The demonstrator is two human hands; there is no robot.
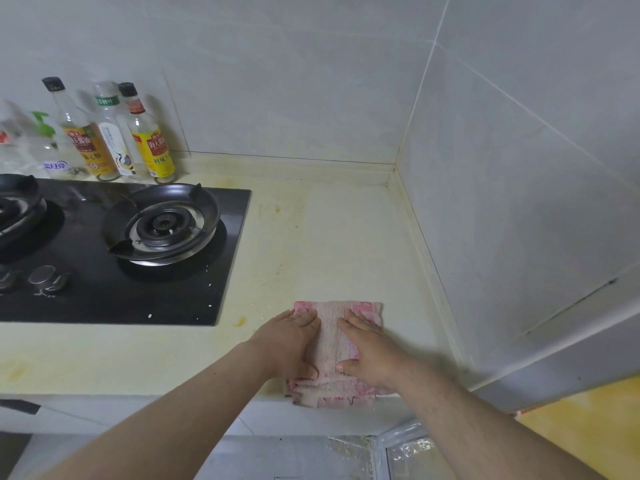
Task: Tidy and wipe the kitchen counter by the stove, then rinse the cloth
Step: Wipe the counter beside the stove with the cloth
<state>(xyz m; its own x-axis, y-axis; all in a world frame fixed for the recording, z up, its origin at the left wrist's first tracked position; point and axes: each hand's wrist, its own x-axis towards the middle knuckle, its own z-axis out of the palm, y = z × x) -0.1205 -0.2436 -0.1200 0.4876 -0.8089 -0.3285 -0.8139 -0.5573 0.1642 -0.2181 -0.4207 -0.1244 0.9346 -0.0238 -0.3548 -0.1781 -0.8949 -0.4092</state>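
Observation:
A pink and white cloth [332, 337] lies folded flat on the pale yellow counter [332, 237], at its front edge, with the near hem hanging slightly over. My left hand [289, 341] presses flat on the cloth's left side. My right hand [370, 351] presses flat on its right side, fingers straight. Yellowish stains mark the counter to the left of the cloth and further back near the stove.
A black glass gas stove [121, 251] with a burner ring [162, 226] and knobs [46, 278] fills the left. Several sauce bottles [149, 133] stand along the back wall behind it. Tiled walls close the back and right. The counter's front edge runs under my hands.

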